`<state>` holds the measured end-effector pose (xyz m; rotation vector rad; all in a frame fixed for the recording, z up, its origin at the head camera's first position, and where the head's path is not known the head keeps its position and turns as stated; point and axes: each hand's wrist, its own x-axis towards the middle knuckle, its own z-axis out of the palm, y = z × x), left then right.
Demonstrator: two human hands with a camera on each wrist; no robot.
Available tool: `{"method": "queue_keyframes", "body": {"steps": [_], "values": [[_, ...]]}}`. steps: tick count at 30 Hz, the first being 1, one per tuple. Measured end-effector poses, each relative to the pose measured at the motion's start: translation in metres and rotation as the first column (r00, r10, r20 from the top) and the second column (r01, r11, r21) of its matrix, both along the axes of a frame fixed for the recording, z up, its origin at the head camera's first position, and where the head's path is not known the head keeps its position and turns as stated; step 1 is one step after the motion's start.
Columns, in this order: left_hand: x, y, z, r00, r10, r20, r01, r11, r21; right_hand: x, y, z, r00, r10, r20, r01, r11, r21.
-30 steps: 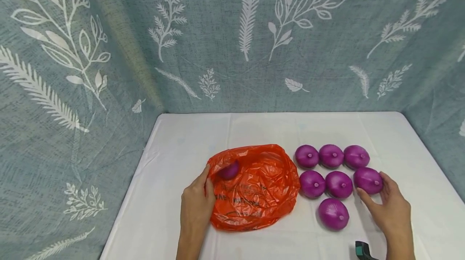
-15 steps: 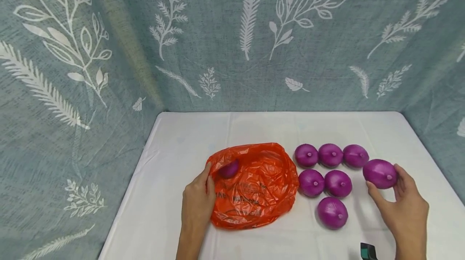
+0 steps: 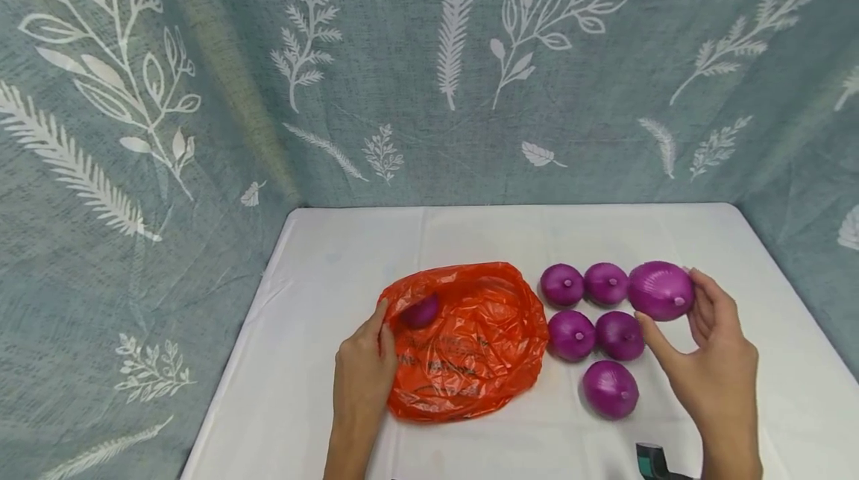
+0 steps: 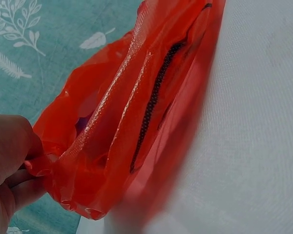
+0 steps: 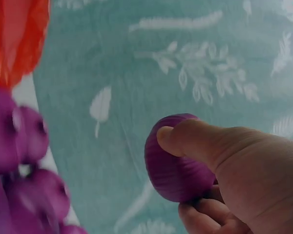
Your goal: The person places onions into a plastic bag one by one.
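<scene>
Right hand (image 3: 714,364) gripping a purple onion (image 3: 661,291) between thumb and curled fingers, lifting it clear of the white worktop (image 3: 470,234), hovering over the far right end of the onion group. Left hand (image 3: 362,372) pinching the near-left rim of an orange plastic bag (image 3: 470,346), grip clenched on the bunched plastic, holding the mouth open. Lying inside that bag, one more onion (image 3: 420,311). Resting on the worktop just right of the bag, five loose onions (image 3: 593,335), sitting close together, some touching. Hanging behind, a teal leaf-print cloth (image 3: 403,70).
</scene>
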<state>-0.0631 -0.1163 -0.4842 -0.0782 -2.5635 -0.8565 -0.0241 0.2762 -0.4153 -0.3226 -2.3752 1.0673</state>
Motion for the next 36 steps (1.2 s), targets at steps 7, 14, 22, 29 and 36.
{"method": "queue_keyframes", "body": {"steps": [7, 14, 22, 29, 36], "values": [[0.001, 0.001, 0.001, 1.0, -0.005, -0.005, 0.005, 1.0, 0.019, -0.007, -0.035, 0.006, 0.985, 0.171, -0.01, -0.171, 0.985, -0.024], [0.0, 0.003, 0.001, 1.0, 0.006, -0.005, -0.006, 1.0, 0.004, -0.018, -0.059, -0.004, 0.962, 0.271, -0.019, -0.27, 0.963, 0.016], [-0.001, 0.006, -0.001, 0.999, 0.004, -0.034, -0.004, 1.0, 0.001, -0.03, -0.084, -0.019, 0.931, 0.364, 0.002, -0.364, 0.931, -0.002], [-0.001, 0.01, -0.002, 0.999, 0.039, -0.017, -0.039, 0.999, 0.018, -0.045, -0.099, -0.03, 0.888, 0.46, -0.002, -0.46, 0.888, 0.008], [-0.007, 0.015, 0.002, 0.999, 0.02, -0.05, -0.02, 1.0, 0.011, -0.053, -0.107, -0.039, 0.872, 0.48, 0.096, -0.479, 0.877, -0.033]]}}
